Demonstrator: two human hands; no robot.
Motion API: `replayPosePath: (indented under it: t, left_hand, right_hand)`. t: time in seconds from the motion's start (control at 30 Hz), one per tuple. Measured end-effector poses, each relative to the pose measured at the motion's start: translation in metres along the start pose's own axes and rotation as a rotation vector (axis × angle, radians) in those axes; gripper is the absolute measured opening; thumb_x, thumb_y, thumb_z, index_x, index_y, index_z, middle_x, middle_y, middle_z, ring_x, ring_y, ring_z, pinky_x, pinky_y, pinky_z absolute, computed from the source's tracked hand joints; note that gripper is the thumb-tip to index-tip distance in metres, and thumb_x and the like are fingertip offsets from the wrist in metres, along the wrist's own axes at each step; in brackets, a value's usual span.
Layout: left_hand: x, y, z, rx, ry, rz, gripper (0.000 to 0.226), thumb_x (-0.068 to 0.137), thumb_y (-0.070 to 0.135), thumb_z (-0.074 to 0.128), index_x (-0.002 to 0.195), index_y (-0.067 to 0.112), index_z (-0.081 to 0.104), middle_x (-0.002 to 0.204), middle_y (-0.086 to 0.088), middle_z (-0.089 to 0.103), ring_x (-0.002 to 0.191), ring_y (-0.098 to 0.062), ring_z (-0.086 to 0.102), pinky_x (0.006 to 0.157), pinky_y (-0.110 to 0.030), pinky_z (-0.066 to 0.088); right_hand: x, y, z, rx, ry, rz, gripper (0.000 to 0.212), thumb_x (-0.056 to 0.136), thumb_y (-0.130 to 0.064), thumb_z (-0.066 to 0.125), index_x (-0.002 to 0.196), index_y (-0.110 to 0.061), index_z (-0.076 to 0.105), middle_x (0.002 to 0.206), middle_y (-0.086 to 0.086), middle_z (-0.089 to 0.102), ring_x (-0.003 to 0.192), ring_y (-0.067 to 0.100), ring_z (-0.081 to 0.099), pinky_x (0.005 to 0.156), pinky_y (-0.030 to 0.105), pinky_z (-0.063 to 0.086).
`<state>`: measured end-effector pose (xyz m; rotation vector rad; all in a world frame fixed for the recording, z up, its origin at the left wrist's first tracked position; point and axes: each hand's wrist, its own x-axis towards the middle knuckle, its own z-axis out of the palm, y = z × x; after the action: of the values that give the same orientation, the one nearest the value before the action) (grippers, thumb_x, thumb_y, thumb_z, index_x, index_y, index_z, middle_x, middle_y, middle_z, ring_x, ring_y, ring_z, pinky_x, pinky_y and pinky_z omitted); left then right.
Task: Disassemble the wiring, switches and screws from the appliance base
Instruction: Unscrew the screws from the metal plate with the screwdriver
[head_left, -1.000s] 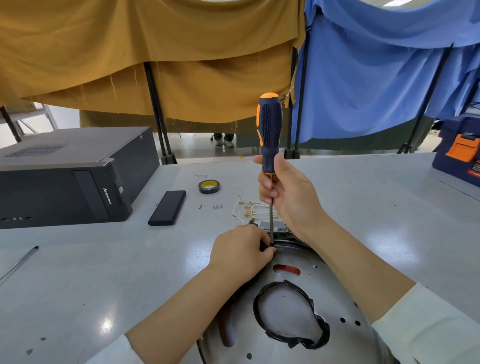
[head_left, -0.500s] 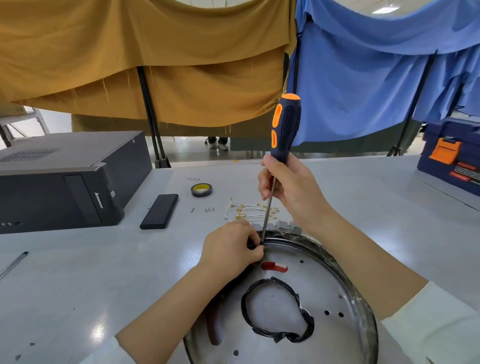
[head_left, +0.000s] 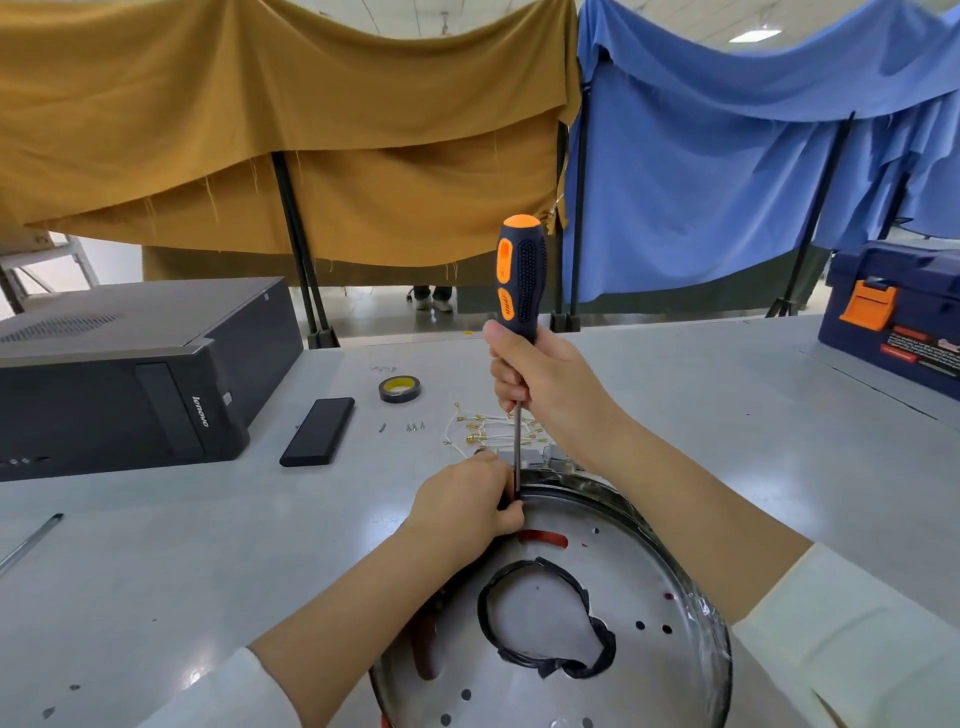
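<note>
Grey table (head_left: 727, 415), computer case (head_left: 130, 374), tape roll (head_left: 399, 388), loose wires (head_left: 483, 428), toolbox (head_left: 893, 317), appliance base (head_left: 623, 597)

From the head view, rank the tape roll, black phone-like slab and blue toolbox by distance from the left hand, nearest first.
1. Tape roll, beyond the left hand, slightly left.
2. Black slab, farther to the left, beside the computer case.
3. Blue toolbox, far right edge of the table.
</note>
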<state>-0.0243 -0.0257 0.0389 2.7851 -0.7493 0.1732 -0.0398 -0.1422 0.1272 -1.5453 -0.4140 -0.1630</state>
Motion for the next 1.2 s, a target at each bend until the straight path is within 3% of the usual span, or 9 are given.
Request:
replayPosePath:
  t: [0.3,0.5,0.57,0.67,0.73,0.8,0.93,1.0,1.2]
  left_hand:
    - [0.001,0.011,0.005,0.206,0.04,-0.034,0.03,0.096,0.032,0.042,0.11,0.007,0.051,0.114,-0.007,0.054,0.102,-0.027,0.057,0.069,-0.032,0.037]
    - [0.001,0.008,0.003,0.142,0.06,-0.008,0.02,0.095,0.032,0.043,0.096,0.012,0.047,0.101,-0.006,0.054,0.091,-0.025,0.055,0.07,-0.03,0.033]
    - [0.0,0.003,0.002,0.083,0.049,0.024,0.017,0.094,0.03,0.046,0.088,0.015,0.041,0.092,-0.002,0.049,0.082,-0.022,0.049,0.07,-0.029,0.033]
    - [0.001,-0.005,-0.001,-0.121,0.019,0.048,0.018,0.088,0.026,0.056,0.079,0.017,0.045,0.087,0.001,0.049,0.082,-0.021,0.051,0.073,-0.03,0.041]
    - [0.001,-0.009,-0.006,-0.236,0.019,0.045,0.024,0.084,0.023,0.062,0.07,0.024,0.043,0.082,0.004,0.05,0.082,-0.019,0.052,0.074,-0.028,0.042]
    - [0.0,-0.013,-0.013,-0.343,0.05,-0.001,0.026,0.082,0.02,0.065,0.067,0.028,0.045,0.08,0.006,0.056,0.083,-0.016,0.056,0.074,-0.027,0.044]
    - [-0.004,-0.02,-0.029,-0.429,0.12,-0.04,0.02,0.081,0.022,0.067,0.069,0.028,0.051,0.076,0.007,0.065,0.078,-0.009,0.065,0.067,-0.018,0.046]
    - [-0.005,-0.023,-0.04,-0.444,0.17,-0.042,0.018,0.081,0.024,0.068,0.07,0.027,0.054,0.076,0.008,0.067,0.075,-0.004,0.065,0.062,-0.012,0.045]
    - [-0.012,-0.045,-0.059,-0.367,0.291,-0.051,0.016,0.082,0.017,0.07,0.074,0.023,0.058,0.076,0.008,0.068,0.074,-0.004,0.065,0.071,-0.024,0.053]
  right_hand:
    - [-0.002,-0.009,-0.001,-0.172,-0.016,-0.021,0.029,0.098,-0.029,0.051,0.073,-0.014,0.047,0.057,-0.001,0.04,0.051,0.011,0.04,0.056,0.025,0.044]
    - [-0.005,-0.012,-0.001,-0.512,0.146,-0.098,0.039,0.094,-0.043,0.053,0.077,-0.009,0.062,0.064,0.001,0.055,0.054,0.005,0.049,0.055,0.012,0.041]
    - [-0.008,-0.015,-0.006,-0.766,0.17,-0.112,0.044,0.091,-0.054,0.05,0.073,-0.015,0.062,0.068,0.008,0.059,0.057,0.011,0.052,0.058,0.022,0.043]
    - [-0.011,-0.033,-0.016,-0.902,0.164,-0.003,0.04,0.086,-0.062,0.05,0.067,-0.028,0.06,0.072,0.0,0.068,0.066,0.012,0.061,0.064,0.031,0.049]
    - [-0.008,-0.049,-0.025,-0.832,0.119,0.085,0.037,0.084,-0.056,0.057,0.07,-0.022,0.065,0.064,-0.007,0.068,0.057,0.009,0.058,0.056,0.025,0.049]
    - [-0.006,-0.066,-0.035,-0.754,0.037,0.166,0.032,0.083,-0.049,0.062,0.07,-0.02,0.062,0.043,-0.011,0.05,0.04,0.008,0.043,0.043,0.02,0.043]
    - [-0.009,-0.09,-0.048,-0.541,-0.069,0.266,0.032,0.082,-0.044,0.068,0.09,-0.013,0.068,0.043,-0.009,0.031,0.036,0.011,0.03,0.042,0.02,0.038]
    - [-0.011,-0.096,-0.051,-0.458,-0.058,0.265,0.037,0.082,-0.043,0.068,0.099,-0.011,0.07,0.042,-0.008,0.034,0.036,0.011,0.035,0.043,0.021,0.042]
    - [-0.017,-0.093,-0.052,-0.192,-0.025,0.175,0.032,0.082,-0.037,0.07,0.106,-0.016,0.067,0.05,-0.001,0.059,0.038,0.012,0.051,0.045,0.023,0.049]
